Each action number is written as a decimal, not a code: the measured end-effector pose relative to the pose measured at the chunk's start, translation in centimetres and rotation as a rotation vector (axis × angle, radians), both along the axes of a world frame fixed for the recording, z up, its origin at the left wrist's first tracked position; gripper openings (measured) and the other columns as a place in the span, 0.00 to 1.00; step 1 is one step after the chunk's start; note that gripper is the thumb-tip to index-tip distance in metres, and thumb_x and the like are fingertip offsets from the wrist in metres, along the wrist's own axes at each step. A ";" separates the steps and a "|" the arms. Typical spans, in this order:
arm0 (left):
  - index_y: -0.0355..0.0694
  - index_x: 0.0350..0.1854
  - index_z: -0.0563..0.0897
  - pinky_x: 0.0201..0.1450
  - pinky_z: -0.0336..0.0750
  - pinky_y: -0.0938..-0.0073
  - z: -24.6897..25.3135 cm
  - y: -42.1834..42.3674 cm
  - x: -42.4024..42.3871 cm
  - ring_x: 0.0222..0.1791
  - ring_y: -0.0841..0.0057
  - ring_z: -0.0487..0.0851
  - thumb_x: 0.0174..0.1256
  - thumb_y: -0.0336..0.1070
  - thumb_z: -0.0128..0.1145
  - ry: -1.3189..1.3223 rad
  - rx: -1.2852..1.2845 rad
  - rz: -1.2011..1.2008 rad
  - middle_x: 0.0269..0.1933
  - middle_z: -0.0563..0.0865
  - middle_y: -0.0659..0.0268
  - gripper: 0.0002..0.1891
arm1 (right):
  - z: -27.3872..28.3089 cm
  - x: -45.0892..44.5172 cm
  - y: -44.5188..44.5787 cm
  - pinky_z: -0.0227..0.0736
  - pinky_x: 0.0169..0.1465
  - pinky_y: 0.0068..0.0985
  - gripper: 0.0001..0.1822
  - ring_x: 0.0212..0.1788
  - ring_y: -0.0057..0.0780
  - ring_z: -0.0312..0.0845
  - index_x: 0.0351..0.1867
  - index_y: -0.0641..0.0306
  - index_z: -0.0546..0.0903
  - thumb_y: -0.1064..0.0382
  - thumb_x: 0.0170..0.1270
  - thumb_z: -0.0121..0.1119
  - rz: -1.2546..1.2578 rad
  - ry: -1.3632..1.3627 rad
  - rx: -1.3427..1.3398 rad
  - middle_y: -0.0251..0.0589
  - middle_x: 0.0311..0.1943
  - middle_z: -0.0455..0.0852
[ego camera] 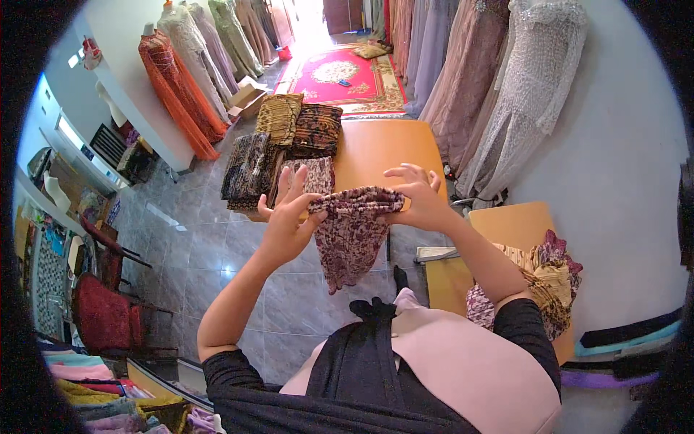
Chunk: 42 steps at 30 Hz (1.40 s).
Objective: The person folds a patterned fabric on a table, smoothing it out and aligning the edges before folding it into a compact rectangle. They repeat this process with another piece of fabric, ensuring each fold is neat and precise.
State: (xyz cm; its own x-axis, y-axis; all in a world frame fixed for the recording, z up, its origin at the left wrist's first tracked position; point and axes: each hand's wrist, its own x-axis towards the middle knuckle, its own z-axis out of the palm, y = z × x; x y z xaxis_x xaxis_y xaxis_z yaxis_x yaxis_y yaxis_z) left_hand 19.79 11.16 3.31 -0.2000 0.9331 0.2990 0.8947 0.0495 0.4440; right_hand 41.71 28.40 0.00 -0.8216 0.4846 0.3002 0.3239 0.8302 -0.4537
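A maroon and cream patterned garment [352, 244] with a gathered elastic edge hangs in front of me. My left hand [290, 217] pinches the left end of that edge between thumb and finger, the other fingers raised. At the right end, my right hand [420, 198] grips the edge the same way. The edge is stretched between both hands and its opening shows. Behind it, a similar folded patterned cloth [312, 173] lies on the wooden table [387, 146], beside stacks of dark folded cloth [246, 163] and a gold-brown folded stack [279, 116].
A lower wooden table [509, 217] at my right bears a heap of patterned cloth [547, 282]. Gowns line the right wall, among them a silver gown [537, 81]; an orange gown [176, 92] stands left. A red chair [103, 314] and piled fabrics [108, 401] are at left.
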 end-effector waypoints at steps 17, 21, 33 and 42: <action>0.43 0.43 0.83 0.59 0.33 0.30 1.5 -3.1 -3.2 0.73 0.61 0.51 0.58 0.47 0.60 0.266 -0.041 0.185 0.69 0.63 0.60 0.16 | 2.6 -4.2 -2.4 0.28 0.63 0.55 0.19 0.69 0.37 0.52 0.36 0.46 0.87 0.47 0.40 0.72 0.031 0.148 0.145 0.27 0.56 0.74; 0.43 0.44 0.83 0.59 0.32 0.30 1.2 -2.4 -3.2 0.71 0.63 0.57 0.58 0.48 0.60 0.243 -0.040 0.154 0.67 0.69 0.62 0.17 | 2.7 -4.1 -2.1 0.28 0.63 0.55 0.19 0.69 0.37 0.52 0.37 0.46 0.87 0.48 0.40 0.73 0.014 0.135 0.141 0.27 0.57 0.74; 0.52 0.43 0.85 0.61 0.28 0.34 -1.7 0.6 -2.2 0.69 0.66 0.61 0.56 0.49 0.62 0.240 -0.055 -0.003 0.62 0.74 0.68 0.14 | -1.3 -1.3 -1.1 0.30 0.63 0.54 0.21 0.69 0.38 0.51 0.38 0.44 0.86 0.48 0.38 0.74 -0.100 0.075 -0.060 0.31 0.57 0.74; 0.56 0.38 0.80 0.64 0.19 0.42 -5.3 7.3 -1.4 0.68 0.75 0.61 0.52 0.49 0.61 0.569 0.151 -0.158 0.63 0.72 0.75 0.12 | -3.3 1.4 3.3 0.30 0.63 0.56 0.16 0.69 0.40 0.51 0.30 0.44 0.85 0.51 0.35 0.73 -0.178 0.064 -0.043 0.31 0.55 0.75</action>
State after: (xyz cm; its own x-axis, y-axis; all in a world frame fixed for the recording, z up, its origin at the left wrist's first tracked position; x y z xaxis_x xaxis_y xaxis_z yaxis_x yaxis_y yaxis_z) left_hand 18.39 18.41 -1.99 0.1675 0.8774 0.4495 0.9850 -0.1296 -0.1141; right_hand 43.16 31.69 -3.29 -0.7015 0.6340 0.3254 0.4333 0.7420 -0.5116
